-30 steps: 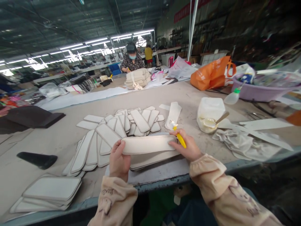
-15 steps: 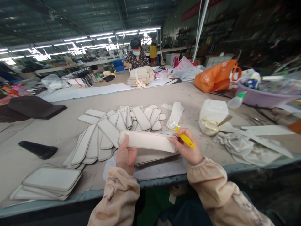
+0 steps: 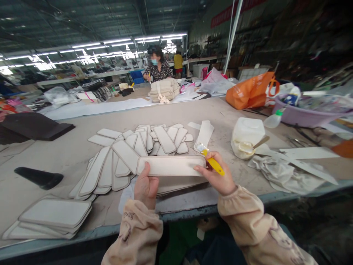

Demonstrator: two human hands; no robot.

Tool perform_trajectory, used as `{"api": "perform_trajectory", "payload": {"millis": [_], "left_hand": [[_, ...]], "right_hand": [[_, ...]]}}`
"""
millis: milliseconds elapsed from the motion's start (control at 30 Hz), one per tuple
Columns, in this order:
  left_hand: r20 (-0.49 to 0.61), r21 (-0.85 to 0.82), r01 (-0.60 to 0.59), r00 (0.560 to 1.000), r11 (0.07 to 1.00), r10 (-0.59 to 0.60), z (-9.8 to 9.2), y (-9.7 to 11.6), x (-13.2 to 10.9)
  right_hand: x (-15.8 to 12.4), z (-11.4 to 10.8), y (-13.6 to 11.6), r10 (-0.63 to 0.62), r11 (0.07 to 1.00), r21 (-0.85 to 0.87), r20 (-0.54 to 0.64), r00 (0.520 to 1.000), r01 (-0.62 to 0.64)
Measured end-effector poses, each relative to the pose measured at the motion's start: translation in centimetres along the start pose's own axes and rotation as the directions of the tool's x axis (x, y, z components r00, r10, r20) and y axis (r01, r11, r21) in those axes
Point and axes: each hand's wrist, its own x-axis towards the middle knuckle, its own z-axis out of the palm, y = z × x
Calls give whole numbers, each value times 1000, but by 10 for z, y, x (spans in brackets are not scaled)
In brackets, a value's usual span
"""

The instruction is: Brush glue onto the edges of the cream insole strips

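Observation:
A long white panel with rounded corners and a darker edge [image 3: 171,165] is held level between both hands. My left hand [image 3: 147,186] grips its left end, thumb on top. My right hand [image 3: 220,176] pinches the right end and also keeps a yellow-handled brush [image 3: 216,166] in its fingers. White paste coats the bristles, which are over a white strip [image 3: 204,133] behind. Beneath the held panel lies a stack of similar pieces [image 3: 176,184]. A spread pile of finished-looking panels [image 3: 95,171] fans out to the left and behind.
Stacked wider panels [image 3: 55,211] lie at the front left edge, near a black tapered object [image 3: 40,177]. On the right are a cut-open white jug [image 3: 246,136] with paste, a crumpled cloth [image 3: 286,175], a purple basin [image 3: 309,114] and an orange bag [image 3: 250,92]. A co-worker [image 3: 157,68] sits opposite.
The held panel has tilted level, its right end no longer sagging. My right thumb has slid slightly left along it. The co-worker's head has turned, and the view has shifted slightly.

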Motion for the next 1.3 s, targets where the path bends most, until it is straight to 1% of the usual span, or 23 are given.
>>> {"api": "perform_trajectory", "payload": {"millis": [67, 200, 433, 600, 700, 767, 867, 933, 1100, 1200, 1300], "left_hand": [[2, -8, -2, 1000, 1000, 2, 0, 0, 0], [35, 6, 3, 999, 1000, -4, -1, -1, 0], [82, 26, -7, 997, 1000, 5, -5, -3, -1], [97, 32, -9, 995, 999, 6, -6, -3, -1], [94, 20, -22, 995, 1000, 20, -5, -3, -1], [71, 5, -23, 997, 1000, 22, -4, -3, -2], [62, -12, 21, 998, 1000, -21, -2, -2, -6], [75, -21, 30, 997, 999, -29, -2, -3, -6], [126, -60, 10, 992, 998, -2, -5, -4, -4], [140, -66, 11, 990, 998, -2, -6, -4, -3], [138, -63, 35, 990, 997, -26, -4, -1, -5]], "right_hand": [[-1, 2, 0, 15, 1000, -14, -10, 1000, -15], [-1, 5, 0, 35, 999, 6, -77, 996, -35], [-3, 3, -4, 20, 997, 73, -56, 998, -15], [-3, 5, -4, 9, 997, 75, -89, 996, -2], [-3, 5, -5, -1, 996, 88, -90, 996, 9], [-3, 5, -7, -5, 996, 91, -86, 996, 13], [-3, 4, -7, -17, 997, 73, -110, 994, 25], [-3, 3, -4, -24, 999, 45, -136, 990, 30], [-3, 3, 1, -4, 1000, 10, -179, 984, 6], [-3, 3, -4, 11, 999, 33, -174, 985, -6], [-2, 4, -9, 41, 997, 75, -177, 983, -28]]}}
